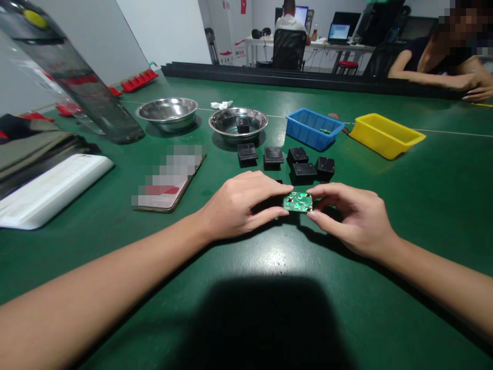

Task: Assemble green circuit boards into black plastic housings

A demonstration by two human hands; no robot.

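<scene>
A small green circuit board (299,202) is held between both hands above the green table (246,262). My left hand (246,205) pinches its left edge with thumb and fingers, and my right hand (352,216) pinches the right edge. Just beyond the board lie several black square housings, among them one (303,173) directly behind it and another (325,168) to the right. Two more, a housing (247,154) and its neighbour (273,157), sit further left. Part of a dark object is hidden behind my left hand.
Beyond the housings are a steel bowl (219,131) holding a black part, another bowl (169,118), a blue tray (308,134) and a yellow tray (381,141). A phone (169,180), bottle (84,82) and white power strip (57,190) lie left. A person sits across, far right.
</scene>
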